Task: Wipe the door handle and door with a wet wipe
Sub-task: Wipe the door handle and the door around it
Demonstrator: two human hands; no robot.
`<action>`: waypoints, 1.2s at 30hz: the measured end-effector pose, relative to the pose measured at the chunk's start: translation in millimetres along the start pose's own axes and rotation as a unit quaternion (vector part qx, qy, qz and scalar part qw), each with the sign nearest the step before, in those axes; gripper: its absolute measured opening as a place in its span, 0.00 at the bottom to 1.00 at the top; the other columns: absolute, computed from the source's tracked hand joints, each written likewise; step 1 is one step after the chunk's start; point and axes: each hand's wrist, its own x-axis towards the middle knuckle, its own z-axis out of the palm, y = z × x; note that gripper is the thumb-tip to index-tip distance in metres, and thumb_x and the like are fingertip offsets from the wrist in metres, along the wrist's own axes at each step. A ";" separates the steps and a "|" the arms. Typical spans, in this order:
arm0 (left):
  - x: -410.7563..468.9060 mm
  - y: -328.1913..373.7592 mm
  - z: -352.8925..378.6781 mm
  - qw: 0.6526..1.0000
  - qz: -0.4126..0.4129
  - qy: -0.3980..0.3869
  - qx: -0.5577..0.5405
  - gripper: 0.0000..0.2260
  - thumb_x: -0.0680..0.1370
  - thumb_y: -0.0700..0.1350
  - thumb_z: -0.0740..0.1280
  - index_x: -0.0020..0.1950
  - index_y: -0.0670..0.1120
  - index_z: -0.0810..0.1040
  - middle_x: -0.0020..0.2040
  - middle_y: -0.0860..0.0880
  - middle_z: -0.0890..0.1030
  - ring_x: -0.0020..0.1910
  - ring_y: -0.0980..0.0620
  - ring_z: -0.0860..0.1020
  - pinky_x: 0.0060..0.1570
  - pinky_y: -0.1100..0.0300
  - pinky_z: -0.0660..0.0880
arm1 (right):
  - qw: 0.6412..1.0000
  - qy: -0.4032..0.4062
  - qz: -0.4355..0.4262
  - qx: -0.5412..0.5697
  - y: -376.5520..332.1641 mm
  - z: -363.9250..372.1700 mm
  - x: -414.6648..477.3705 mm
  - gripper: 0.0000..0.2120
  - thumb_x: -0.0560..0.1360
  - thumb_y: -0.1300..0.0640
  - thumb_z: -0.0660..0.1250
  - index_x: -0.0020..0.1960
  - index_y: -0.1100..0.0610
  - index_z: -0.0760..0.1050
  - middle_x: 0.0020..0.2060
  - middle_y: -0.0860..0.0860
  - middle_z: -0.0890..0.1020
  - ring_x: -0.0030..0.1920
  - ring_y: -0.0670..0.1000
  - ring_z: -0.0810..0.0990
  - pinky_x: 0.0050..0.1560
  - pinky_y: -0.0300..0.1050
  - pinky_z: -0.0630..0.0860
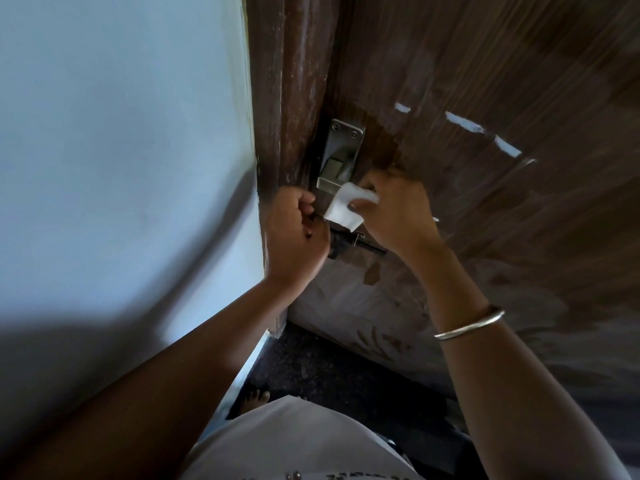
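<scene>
Showing two hands, one wet wipe (344, 208), one door handle (337, 169) and one door (485, 98). Right hand (394, 209) pinching the white wipe just below the handle's metal plate, touching its lower edge. Left hand (294, 233) curled closed left of the handle; cannot tell what it grips. Wipe between both hands. One bangle (469, 328) well below the handle, on the right wrist.

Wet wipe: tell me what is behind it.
Behind the wet wipe in the right hand lies the lower end of the metal handle plate on the door. The handle lever itself is covered by the wipe and hands, so unseen.
</scene>
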 end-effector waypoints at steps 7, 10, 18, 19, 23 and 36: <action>0.6 -0.4 -3.5 1.000 -0.005 0.005 0.008 0.12 0.67 0.30 0.61 0.43 0.47 0.69 0.38 0.42 0.74 0.33 0.51 0.71 0.30 0.69 0.65 | 0.997 -0.031 0.061 0.023 -17.7 3.8 12.9 0.09 0.72 0.56 0.71 0.51 0.57 0.79 0.48 0.54 0.83 0.48 0.55 0.81 0.47 0.45 0.77; -2.0 1.1 3.3 1.000 0.001 -0.003 0.025 0.12 0.67 0.31 0.62 0.41 0.47 0.67 0.35 0.43 0.72 0.30 0.53 0.69 0.30 0.70 0.63 | 0.997 -0.069 0.039 0.009 -19.7 2.8 22.5 0.11 0.72 0.54 0.71 0.51 0.59 0.77 0.47 0.54 0.82 0.48 0.55 0.80 0.46 0.48 0.77; -2.3 5.2 9.3 0.999 0.012 -0.032 0.013 0.13 0.67 0.31 0.63 0.42 0.47 0.68 0.36 0.45 0.73 0.31 0.54 0.71 0.31 0.70 0.65 | 0.997 -0.073 0.029 0.020 6.1 -13.9 3.6 0.12 0.72 0.54 0.71 0.54 0.57 0.77 0.49 0.54 0.82 0.49 0.54 0.80 0.44 0.41 0.71; -0.9 3.6 5.0 1.000 0.008 -0.023 0.016 0.13 0.67 0.31 0.63 0.43 0.47 0.68 0.36 0.45 0.74 0.31 0.56 0.71 0.31 0.71 0.65 | 0.996 -0.070 0.036 0.032 9.6 -15.6 0.7 0.12 0.72 0.55 0.72 0.54 0.57 0.78 0.49 0.54 0.82 0.49 0.54 0.80 0.45 0.42 0.72; 2.9 -3.3 -10.4 1.000 -0.018 0.007 0.011 0.13 0.66 0.30 0.63 0.43 0.46 0.70 0.36 0.47 0.74 0.31 0.54 0.71 0.32 0.66 0.67 | 0.996 -0.063 0.040 0.045 9.0 -14.2 1.5 0.11 0.72 0.55 0.72 0.52 0.58 0.78 0.47 0.53 0.83 0.46 0.52 0.80 0.44 0.40 0.72; -8.2 -8.0 6.0 0.997 -0.026 -0.073 -0.009 0.10 0.68 0.31 0.62 0.42 0.46 0.70 0.34 0.42 0.75 0.32 0.50 0.73 0.32 0.61 0.68 | 0.941 0.327 -0.022 0.084 0.4 14.4 -37.0 0.04 0.74 0.65 0.68 0.47 0.65 0.80 0.39 0.58 0.81 0.39 0.57 0.79 0.36 0.47 0.76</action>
